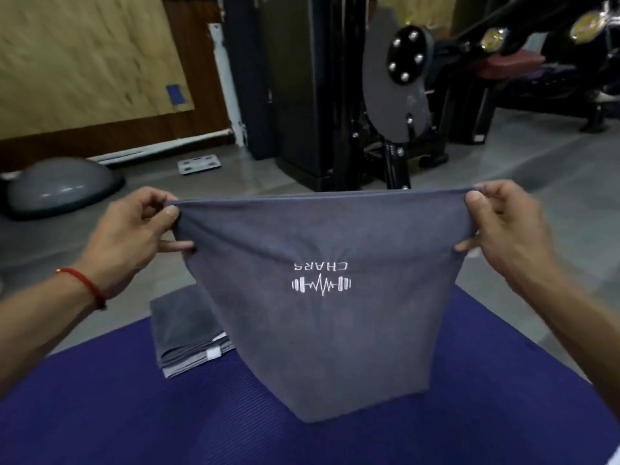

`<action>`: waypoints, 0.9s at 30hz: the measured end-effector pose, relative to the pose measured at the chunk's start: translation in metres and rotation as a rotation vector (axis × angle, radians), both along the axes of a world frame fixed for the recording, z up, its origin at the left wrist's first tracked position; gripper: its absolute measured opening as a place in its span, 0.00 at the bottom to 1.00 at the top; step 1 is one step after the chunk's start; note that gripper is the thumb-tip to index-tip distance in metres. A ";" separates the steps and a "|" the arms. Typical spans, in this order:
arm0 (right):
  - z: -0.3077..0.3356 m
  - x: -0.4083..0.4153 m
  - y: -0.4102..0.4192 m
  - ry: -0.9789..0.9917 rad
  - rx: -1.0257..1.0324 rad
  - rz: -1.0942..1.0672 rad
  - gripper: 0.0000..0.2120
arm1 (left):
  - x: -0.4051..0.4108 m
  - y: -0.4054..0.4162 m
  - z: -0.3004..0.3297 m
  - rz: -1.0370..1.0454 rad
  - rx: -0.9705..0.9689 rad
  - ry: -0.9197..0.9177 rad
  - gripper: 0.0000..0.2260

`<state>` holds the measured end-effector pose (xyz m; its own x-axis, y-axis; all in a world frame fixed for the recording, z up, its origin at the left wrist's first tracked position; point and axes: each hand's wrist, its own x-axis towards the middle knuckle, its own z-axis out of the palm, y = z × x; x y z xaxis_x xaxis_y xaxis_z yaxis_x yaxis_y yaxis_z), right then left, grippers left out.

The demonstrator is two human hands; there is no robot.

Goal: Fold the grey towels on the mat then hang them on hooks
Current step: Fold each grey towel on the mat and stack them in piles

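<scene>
A grey towel [322, 330] with a white dumbbell logo, seen upside down, hangs stretched between my two hands above the blue mat [134, 414]. My left hand [137, 229] pinches its upper left corner. My right hand [506, 226] pinches the upper right corner. The towel's lower edge reaches down to the mat. A stack of folded grey towels [184, 333] lies on the mat behind and left of the held one, partly hidden by it.
A black gym machine [335, 95] with a grey plate stands straight ahead on the grey floor. A grey half-dome balance trainer [60, 186] sits at the left. A small grey scale [199, 163] lies near the wall. More black equipment fills the far right.
</scene>
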<state>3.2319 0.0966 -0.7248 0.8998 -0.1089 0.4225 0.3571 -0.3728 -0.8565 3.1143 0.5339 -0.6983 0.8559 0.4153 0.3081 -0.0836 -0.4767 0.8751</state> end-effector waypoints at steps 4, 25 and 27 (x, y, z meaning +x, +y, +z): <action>0.029 -0.007 0.042 -0.078 -0.242 0.013 0.08 | -0.054 0.025 0.013 -0.004 -0.106 -0.080 0.08; -0.047 0.017 0.104 0.107 -0.019 0.387 0.07 | -0.128 0.048 -0.070 0.161 -0.087 -0.127 0.05; -0.088 -0.001 0.083 0.203 -0.092 0.472 0.06 | -0.153 0.037 -0.120 0.134 -0.146 0.010 0.05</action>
<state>3.2305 0.1794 -0.8127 0.9069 0.3574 0.2231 0.3344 -0.2883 -0.8973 2.9616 0.5706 -0.8178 0.7927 0.5655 0.2279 -0.0190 -0.3507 0.9363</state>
